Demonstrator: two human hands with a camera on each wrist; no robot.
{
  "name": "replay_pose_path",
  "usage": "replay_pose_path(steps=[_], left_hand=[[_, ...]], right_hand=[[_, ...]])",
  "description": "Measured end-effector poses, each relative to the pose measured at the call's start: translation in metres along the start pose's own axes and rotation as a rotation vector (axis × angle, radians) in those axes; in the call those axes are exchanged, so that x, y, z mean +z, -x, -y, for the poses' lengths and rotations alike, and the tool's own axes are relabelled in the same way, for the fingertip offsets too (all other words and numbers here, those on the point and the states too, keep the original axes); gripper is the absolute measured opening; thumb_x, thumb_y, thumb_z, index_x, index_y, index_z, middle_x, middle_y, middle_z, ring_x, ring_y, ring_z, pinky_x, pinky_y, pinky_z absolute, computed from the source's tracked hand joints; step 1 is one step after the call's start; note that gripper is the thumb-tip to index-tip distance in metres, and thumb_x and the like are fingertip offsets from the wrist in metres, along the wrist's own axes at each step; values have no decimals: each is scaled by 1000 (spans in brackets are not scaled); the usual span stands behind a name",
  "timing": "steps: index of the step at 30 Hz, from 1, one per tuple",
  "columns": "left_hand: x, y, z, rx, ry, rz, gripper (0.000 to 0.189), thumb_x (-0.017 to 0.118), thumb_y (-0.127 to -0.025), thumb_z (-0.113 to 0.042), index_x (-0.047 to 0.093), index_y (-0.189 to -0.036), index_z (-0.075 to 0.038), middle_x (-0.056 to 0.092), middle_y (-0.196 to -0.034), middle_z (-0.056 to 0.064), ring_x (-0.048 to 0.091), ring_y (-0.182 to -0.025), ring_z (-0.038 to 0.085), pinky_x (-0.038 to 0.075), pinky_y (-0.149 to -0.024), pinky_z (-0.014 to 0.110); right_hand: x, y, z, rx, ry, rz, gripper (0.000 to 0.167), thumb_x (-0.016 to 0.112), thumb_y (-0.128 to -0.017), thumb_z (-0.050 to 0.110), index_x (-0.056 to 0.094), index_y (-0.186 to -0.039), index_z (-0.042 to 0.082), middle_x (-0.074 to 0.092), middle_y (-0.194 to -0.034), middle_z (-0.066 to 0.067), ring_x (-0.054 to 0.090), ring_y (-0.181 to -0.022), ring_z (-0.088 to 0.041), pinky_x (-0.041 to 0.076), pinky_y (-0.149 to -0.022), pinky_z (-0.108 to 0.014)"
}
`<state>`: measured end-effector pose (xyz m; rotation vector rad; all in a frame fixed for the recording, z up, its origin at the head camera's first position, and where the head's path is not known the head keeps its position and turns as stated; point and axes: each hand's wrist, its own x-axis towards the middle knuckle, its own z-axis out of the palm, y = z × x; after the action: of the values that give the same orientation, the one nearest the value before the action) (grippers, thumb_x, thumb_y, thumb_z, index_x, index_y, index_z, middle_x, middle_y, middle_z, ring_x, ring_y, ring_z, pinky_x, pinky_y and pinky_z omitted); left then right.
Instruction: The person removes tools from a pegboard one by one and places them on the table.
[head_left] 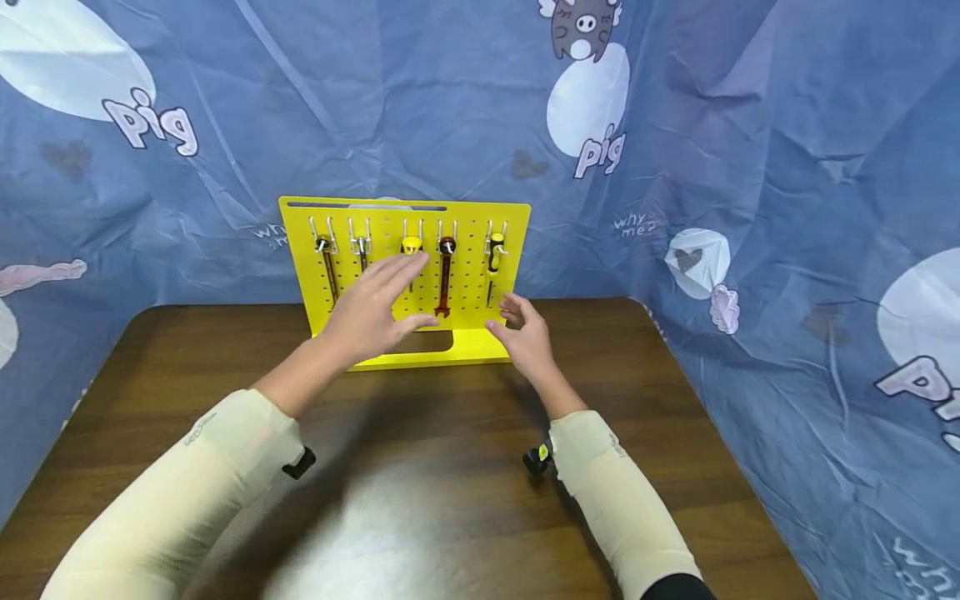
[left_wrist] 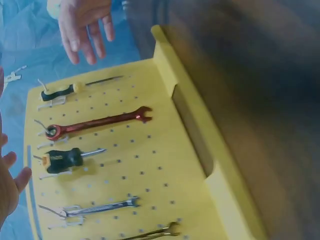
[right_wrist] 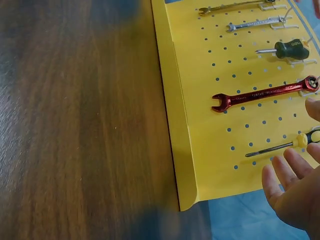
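A yellow pegboard (head_left: 472, 275) stands on the table with tools hanging from its wire hooks. From left to right in the head view come a brass-coloured wrench (head_left: 330, 275), a silver wrench (right_wrist: 255, 24), a stubby screwdriver (left_wrist: 67, 160), a red wrench (right_wrist: 265, 94) and a longer yellow-and-black screwdriver (head_left: 495, 252). My left hand (head_left: 372, 312) is raised before the board's left half, fingers extended, hiding part of the silver wrench and stubby screwdriver. Near the lower right edge, my right hand (head_left: 527, 335) hovers by the longer screwdriver with fingers loosely bent. Both hands hold nothing.
The board's base flange (head_left: 435, 357) rests on the brown wooden table (head_left: 420, 500). Behind and to the right hangs a blue patterned cloth (head_left: 450, 100). A dark wrist device (head_left: 537, 458) sits at the right sleeve.
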<state>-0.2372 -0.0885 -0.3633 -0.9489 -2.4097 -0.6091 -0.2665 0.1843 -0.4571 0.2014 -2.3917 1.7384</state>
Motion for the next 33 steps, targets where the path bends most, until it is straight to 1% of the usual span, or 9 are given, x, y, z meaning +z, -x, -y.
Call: replay_pose_path(steps=[2, 5, 8, 11, 15, 21, 25, 29, 33], left_hand=[[0, -13, 1, 65, -45, -41, 90, 85, -79, -42, 45, -150, -4, 51, -149, 16, 48, -132, 40, 37, -112, 51], [-1, -32, 4, 120, -107, -43, 91, 87, -77, -42, 48, -150, -5, 54, -145, 16, 51, -127, 40, 41, -108, 50], [-2, -48, 8, 140, -158, -2, 89, 86, -79, -42, 46, -151, -7, 54, -146, 16, 50, -126, 39, 42, -106, 51], [-2, -62, 12, 158, -183, 44, 86, 84, -82, -42, 46, -151, -7, 53, -146, 17, 49, -127, 39, 43, -105, 50], [1, -79, 13, 188, -212, 104, 84, 83, -84, -40, 46, -151, -7, 53, -146, 16, 48, -127, 37, 45, -103, 49], [10, -103, 8, 224, -300, 194, 84, 82, -84, -42, 44, -153, -11, 51, -148, 13, 44, -130, 35, 46, -100, 51], [17, -116, 4, 274, -341, 254, 83, 79, -87, -43, 42, -154, -13, 48, -151, 13, 42, -133, 36, 45, -99, 52], [22, -130, 1, 310, -404, 287, 80, 77, -89, -43, 41, -155, -15, 46, -152, 13, 41, -133, 36, 46, -94, 51], [23, -145, 1, 319, -460, 312, 78, 77, -90, -39, 41, -155, -17, 47, -152, 12, 44, -129, 35, 47, -86, 46]], right_hand=[[1, -3, -1, 1, -9, -15, 58, 74, -92, 10, 49, -144, 1, 57, -135, -21, 57, -123, -35, 43, -107, -50], [1, -7, -2, 6, -18, -32, 57, 74, -92, 10, 51, -143, 1, 58, -134, -21, 56, -123, -38, 44, -106, -50], [3, -12, -3, 25, -16, -48, 55, 74, -93, 12, 52, -142, 2, 59, -133, -19, 56, -124, -39, 47, -104, -47], [5, -16, -7, 51, -2, -73, 52, 74, -93, 14, 54, -141, 3, 61, -131, -16, 58, -122, -35, 50, -100, -42], [9, -19, -12, 71, 5, -106, 48, 74, -93, 13, 57, -137, 2, 64, -127, -15, 61, -117, -31, 52, -97, -41], [18, -18, -15, 123, 19, -163, 41, 74, -93, 14, 62, -131, 3, 66, -122, -13, 63, -112, -29, 54, -94, -42], [25, -18, -16, 161, 54, -203, 37, 75, -92, 14, 65, -126, 5, 67, -119, -11, 66, -110, -27, 55, -91, -40], [29, -24, -19, 163, 90, -240, 34, 75, -91, 14, 67, -123, 5, 68, -117, -10, 67, -107, -27, 56, -89, -40], [32, -34, -22, 157, 117, -256, 33, 76, -91, 14, 69, -121, 6, 70, -114, -10, 67, -105, -26, 56, -88, -39]])
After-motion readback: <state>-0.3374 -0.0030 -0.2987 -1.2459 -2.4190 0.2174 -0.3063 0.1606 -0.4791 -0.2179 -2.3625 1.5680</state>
